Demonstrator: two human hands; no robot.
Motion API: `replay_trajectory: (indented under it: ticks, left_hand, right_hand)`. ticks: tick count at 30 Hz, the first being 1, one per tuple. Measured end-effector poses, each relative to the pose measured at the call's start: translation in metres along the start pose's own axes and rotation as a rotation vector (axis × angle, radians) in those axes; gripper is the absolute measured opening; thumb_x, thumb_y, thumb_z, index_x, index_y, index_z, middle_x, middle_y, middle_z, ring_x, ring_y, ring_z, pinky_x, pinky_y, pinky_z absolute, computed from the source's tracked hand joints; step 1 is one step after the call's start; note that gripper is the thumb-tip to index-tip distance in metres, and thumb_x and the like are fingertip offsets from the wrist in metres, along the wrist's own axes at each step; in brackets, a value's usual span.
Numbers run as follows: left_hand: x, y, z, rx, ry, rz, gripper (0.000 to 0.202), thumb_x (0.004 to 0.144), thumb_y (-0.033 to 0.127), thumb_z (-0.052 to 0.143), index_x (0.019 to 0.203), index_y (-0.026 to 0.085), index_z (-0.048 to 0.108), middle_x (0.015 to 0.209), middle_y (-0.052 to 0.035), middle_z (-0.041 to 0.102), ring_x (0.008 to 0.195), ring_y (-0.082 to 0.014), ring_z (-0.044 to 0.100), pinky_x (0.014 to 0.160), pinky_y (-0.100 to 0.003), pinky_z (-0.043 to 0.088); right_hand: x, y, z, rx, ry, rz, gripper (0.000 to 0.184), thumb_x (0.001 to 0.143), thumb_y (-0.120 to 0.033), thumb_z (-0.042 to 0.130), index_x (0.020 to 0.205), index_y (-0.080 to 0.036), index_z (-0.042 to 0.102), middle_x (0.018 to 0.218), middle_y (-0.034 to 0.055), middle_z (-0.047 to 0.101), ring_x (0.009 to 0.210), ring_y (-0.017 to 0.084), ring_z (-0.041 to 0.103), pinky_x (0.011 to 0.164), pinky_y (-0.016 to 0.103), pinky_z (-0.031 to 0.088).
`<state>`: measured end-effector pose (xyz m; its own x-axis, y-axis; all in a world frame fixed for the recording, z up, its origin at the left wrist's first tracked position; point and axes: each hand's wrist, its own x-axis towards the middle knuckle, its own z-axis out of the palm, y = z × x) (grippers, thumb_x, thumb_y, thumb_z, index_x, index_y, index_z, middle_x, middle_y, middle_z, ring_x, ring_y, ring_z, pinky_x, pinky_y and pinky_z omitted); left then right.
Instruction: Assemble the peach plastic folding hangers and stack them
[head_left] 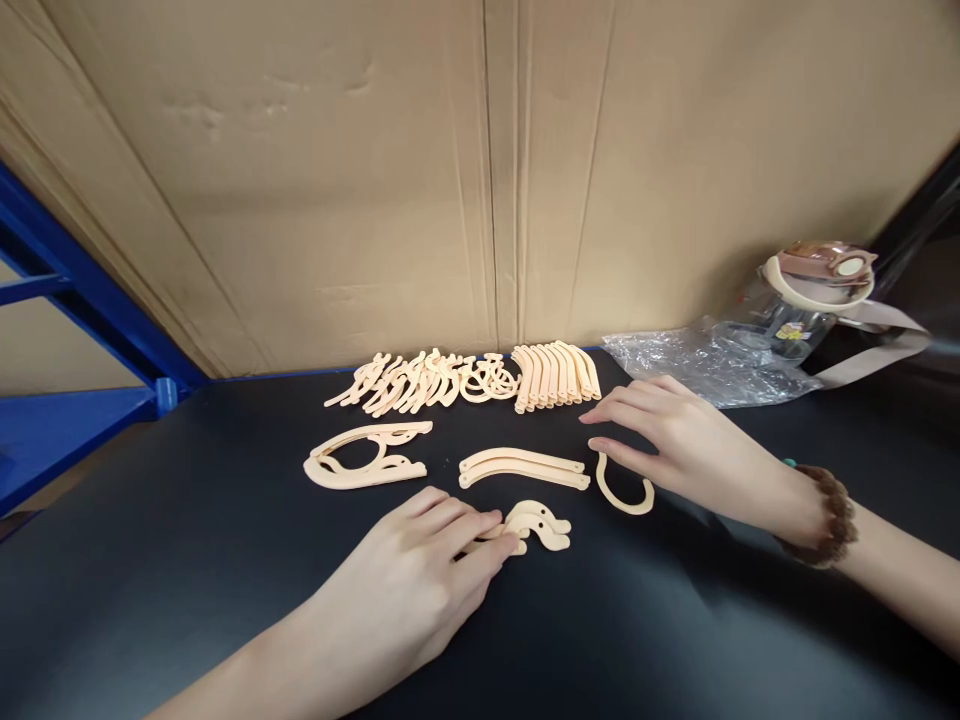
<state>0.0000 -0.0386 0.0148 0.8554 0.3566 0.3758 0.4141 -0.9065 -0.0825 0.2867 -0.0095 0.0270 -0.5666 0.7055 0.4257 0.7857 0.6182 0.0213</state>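
Note:
My left hand (442, 560) has its fingertips closed on the near end of a pair of short wavy beige plastic pieces (534, 522), which lie overlapped on the black table. The fingers hide part of them. My right hand (667, 430) is above the table with thumb and fingers apart. A beige C-shaped hook (626, 503) lies just below its thumb; whether they touch, I cannot tell. Between the hands lie two long curved bars (523, 468) with holes at their ends, side by side. To the left sits a folded clothes hanger (367, 455) of the same beige plastic.
Along the back edge are a heap of short curved pieces (412, 382), several hooks (491, 378) and a row of long bars (555, 375). A clear bottle (802, 290) with a strap stands by a plastic bag (697, 365). Cardboard (337, 200) backs the table (247, 560); a blue frame (97, 290) is left.

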Motion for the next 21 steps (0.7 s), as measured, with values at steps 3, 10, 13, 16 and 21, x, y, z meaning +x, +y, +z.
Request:
replay_trajectory:
  ticks: [3,10,13,16,21]
  left_hand:
    - [0.0,0.0,0.0,0.004,0.004,0.002,0.024,0.091,0.008,0.048,0.108,0.015,0.065,0.097,-0.0031,0.073,0.079,-0.0195,0.067,0.067,-0.034,0.051]
    - [-0.001,-0.004,0.003,0.05,0.043,-0.025,0.025,0.094,0.01,0.043,0.104,0.014,0.065,0.096,-0.0038,0.073,0.078,-0.0202,0.067,0.067,-0.035,0.049]
    - [0.0,-0.005,0.0,0.071,0.027,-0.042,0.023,0.094,0.012,0.044,0.104,0.014,0.065,0.094,-0.003,0.073,0.076,-0.0194,0.067,0.067,-0.034,0.048]
    - [0.002,-0.005,-0.002,0.06,0.024,-0.054,0.022,0.094,0.012,0.045,0.103,0.015,0.065,0.093,-0.0025,0.073,0.076,-0.019,0.067,0.07,-0.035,0.046]
    - [0.001,-0.009,-0.002,0.025,0.076,-0.12,0.019,0.093,0.013,0.048,0.104,0.017,0.064,0.094,-0.0006,0.071,0.078,-0.0173,0.065,0.07,-0.032,0.044]
  right_hand:
    - [-0.001,0.003,-0.003,-0.036,-0.025,-0.01,0.022,0.095,-0.032,0.051,0.104,-0.018,0.064,0.098,0.0041,0.07,0.091,0.021,0.062,0.088,0.038,0.039]
    - [-0.006,0.015,-0.006,-0.057,-0.143,-0.008,0.028,0.097,-0.037,0.045,0.106,-0.021,0.066,0.094,0.0035,0.067,0.084,0.021,0.06,0.086,0.04,0.04]
    - [-0.009,0.018,-0.004,-0.025,-0.173,-0.043,0.025,0.097,-0.03,0.045,0.109,-0.024,0.066,0.101,0.0039,0.065,0.086,0.021,0.058,0.079,0.036,0.043]
    - [-0.011,0.018,0.0,0.001,-0.22,-0.099,0.027,0.094,-0.019,0.047,0.112,-0.026,0.066,0.108,0.0044,0.061,0.091,0.02,0.057,0.078,0.034,0.043]
    - [-0.011,0.012,0.0,-0.097,-0.291,-0.095,0.023,0.092,-0.012,0.045,0.085,-0.02,0.065,0.092,0.0047,0.06,0.078,0.02,0.055,0.071,0.035,0.042]
